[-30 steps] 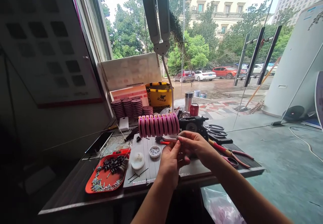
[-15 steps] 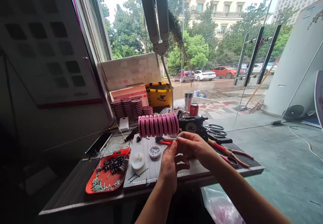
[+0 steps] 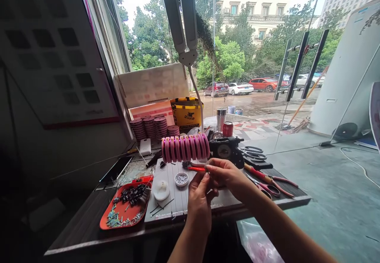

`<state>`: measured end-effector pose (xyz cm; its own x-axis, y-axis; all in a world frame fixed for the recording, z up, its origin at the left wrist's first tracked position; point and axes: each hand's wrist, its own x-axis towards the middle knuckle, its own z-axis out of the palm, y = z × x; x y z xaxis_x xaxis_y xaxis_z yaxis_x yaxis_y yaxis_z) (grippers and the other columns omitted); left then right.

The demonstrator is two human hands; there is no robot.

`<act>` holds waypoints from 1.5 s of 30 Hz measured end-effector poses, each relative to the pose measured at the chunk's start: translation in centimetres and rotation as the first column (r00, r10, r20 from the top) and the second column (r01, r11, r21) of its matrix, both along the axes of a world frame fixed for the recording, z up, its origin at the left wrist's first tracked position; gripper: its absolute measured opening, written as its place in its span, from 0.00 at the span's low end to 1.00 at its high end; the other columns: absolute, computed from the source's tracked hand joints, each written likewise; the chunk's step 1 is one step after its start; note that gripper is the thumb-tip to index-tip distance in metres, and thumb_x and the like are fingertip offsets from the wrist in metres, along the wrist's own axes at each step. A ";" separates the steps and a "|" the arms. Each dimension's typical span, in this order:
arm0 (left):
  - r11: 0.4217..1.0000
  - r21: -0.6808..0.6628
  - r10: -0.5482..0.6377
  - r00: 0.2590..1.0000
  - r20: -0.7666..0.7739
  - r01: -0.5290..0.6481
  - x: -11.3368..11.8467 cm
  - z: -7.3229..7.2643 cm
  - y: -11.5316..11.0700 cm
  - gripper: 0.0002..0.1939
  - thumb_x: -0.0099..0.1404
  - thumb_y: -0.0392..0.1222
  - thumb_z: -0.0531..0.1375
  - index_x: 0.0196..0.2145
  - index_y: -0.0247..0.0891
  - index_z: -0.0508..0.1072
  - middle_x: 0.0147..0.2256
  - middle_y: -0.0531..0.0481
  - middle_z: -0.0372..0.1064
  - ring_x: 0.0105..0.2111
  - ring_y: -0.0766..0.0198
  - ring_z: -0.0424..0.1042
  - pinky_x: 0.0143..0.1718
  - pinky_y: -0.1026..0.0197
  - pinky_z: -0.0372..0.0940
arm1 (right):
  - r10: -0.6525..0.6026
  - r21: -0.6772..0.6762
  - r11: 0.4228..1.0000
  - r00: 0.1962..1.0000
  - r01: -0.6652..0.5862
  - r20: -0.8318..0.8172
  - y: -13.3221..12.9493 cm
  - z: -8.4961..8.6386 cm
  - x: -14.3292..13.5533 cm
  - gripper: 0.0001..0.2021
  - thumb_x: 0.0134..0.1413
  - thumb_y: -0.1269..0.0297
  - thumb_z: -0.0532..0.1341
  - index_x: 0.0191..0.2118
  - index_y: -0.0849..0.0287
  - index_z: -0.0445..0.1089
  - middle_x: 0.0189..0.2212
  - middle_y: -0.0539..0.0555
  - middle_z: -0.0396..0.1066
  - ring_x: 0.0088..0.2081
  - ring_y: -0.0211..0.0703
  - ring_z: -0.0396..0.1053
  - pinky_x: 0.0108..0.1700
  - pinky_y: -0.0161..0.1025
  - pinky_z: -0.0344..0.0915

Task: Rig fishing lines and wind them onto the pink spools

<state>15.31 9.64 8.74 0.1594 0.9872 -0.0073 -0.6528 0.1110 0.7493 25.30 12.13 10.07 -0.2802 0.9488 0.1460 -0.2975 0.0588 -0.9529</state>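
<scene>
At the left of the dark surface (image 3: 77, 225), a red tray (image 3: 127, 212) is holding black pieces (image 3: 135, 193) and small metal bits (image 3: 114, 218), its raised rim probably stopping them from scattering. Next, a white dish (image 3: 161, 195) is sitting on a lined board (image 3: 172, 207), just beside a small bowl (image 3: 181, 185) that is gathering pale beads, seemingly for easy reach. Behind it, a row of pink spools (image 3: 185, 148) is lying sideways. The left hand (image 3: 202, 197) is curling narrowly below the right fingertips, perhaps to steady; whether it is gripping anything, I cannot tell. Just above its thumb, the right hand (image 3: 227, 176) is pinching a tiny dark piece (image 3: 207, 167), likely at the tips for fine control. Farther right, pink-handled scissors (image 3: 272, 189) and pliers (image 3: 286, 188) are lying within reach.
</scene>
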 end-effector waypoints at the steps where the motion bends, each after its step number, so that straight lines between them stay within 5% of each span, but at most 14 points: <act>1: 1.000 0.003 0.004 1.000 -0.005 -0.004 -0.1 -0.1 -0.1 0.10 0.48 0.42 0.64 0.29 0.36 0.70 0.20 0.56 0.65 0.21 0.74 0.62 0.21 0.72 0.54 | 0.000 0.006 1.000 1.000 0.000 0.005 0.0 0.0 -0.1 0.13 0.44 0.57 0.61 0.24 0.62 0.61 0.12 0.44 0.58 0.13 0.28 0.54 0.16 0.28 0.48; 15: 0.995 -0.059 -0.082 0.992 -0.091 0.076 -1.2 -0.3 -2.2 0.10 0.54 0.41 0.59 0.24 0.35 0.61 0.18 0.57 0.62 0.14 0.78 0.57 0.15 0.74 0.47 | -0.036 0.020 0.999 0.999 0.035 0.024 -0.8 0.1 -0.4 0.16 0.39 0.55 0.63 0.22 0.62 0.60 0.14 0.42 0.54 0.16 0.26 0.51 0.18 0.28 0.49; 21: 0.980 -0.153 -0.143 0.987 -0.073 0.131 -1.8 -1.8 -3.4 0.15 0.48 0.45 0.64 0.24 0.36 0.61 0.18 0.57 0.64 0.13 0.76 0.59 0.12 0.74 0.47 | -0.042 0.018 0.999 0.999 0.042 0.016 -0.8 -0.1 -0.2 0.16 0.40 0.53 0.62 0.24 0.61 0.59 0.15 0.43 0.56 0.17 0.28 0.53 0.18 0.28 0.53; 45: 0.931 -0.311 -0.201 0.980 0.001 0.191 -2.7 -2.6 -5.0 0.18 0.40 0.47 0.68 0.21 0.34 0.64 0.16 0.55 0.66 0.12 0.74 0.61 0.11 0.73 0.51 | -0.060 0.012 0.998 0.998 0.060 0.022 -0.9 -0.2 -0.4 0.16 0.41 0.54 0.62 0.23 0.61 0.59 0.16 0.43 0.55 0.17 0.27 0.53 0.18 0.28 0.54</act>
